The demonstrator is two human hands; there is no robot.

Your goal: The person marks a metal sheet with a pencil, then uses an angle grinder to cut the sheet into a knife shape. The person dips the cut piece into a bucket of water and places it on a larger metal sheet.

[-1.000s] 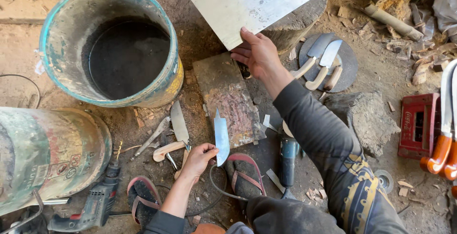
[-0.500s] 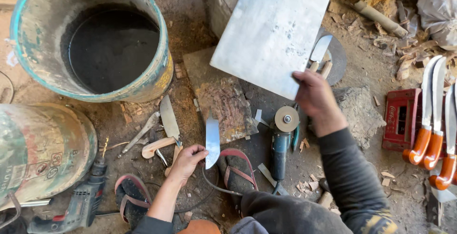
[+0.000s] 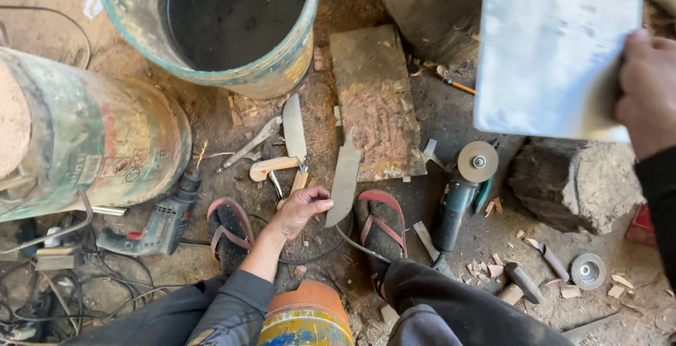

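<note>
My left hand (image 3: 301, 210) pinches the grey unfinished steel blade blank (image 3: 345, 179); my right hand (image 3: 646, 89) grips the flat grey metal sheet (image 3: 556, 50); steady both firmly.

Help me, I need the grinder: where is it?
The grinder lies on the ground right of centre in the head view, between the red sandal and the rock.

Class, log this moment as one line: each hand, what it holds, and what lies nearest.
left hand: holds knife blade blank | right hand: holds metal sheet raised | near: angle grinder, rusty plate
</note>
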